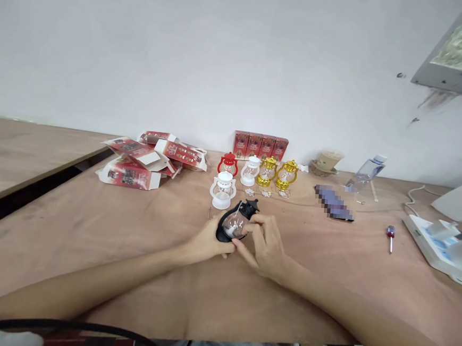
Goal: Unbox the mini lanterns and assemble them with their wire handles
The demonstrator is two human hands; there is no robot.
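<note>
A small black lantern [235, 224] with a clear globe is tilted above the table, its top pointing up and to the right. My left hand [205, 241] is closed round its base from the left. On the other side my right hand [264, 245] has its fingers bent against the globe and the handle. Just behind stands a white lantern [223, 192] with an open top. Farther back are a red lantern [228, 165], another white lantern [250, 171] and two gold lanterns [267, 172], with small metal pieces [266, 193] in front of them.
Flattened red boxes [130, 174] lie in a pile at the left; upright red boxes [260, 146] stand by the wall. To the right are a cup [330, 159], a bottle [366, 172], a phone [333, 203], a screwdriver [390, 238] and a power strip [436, 252].
</note>
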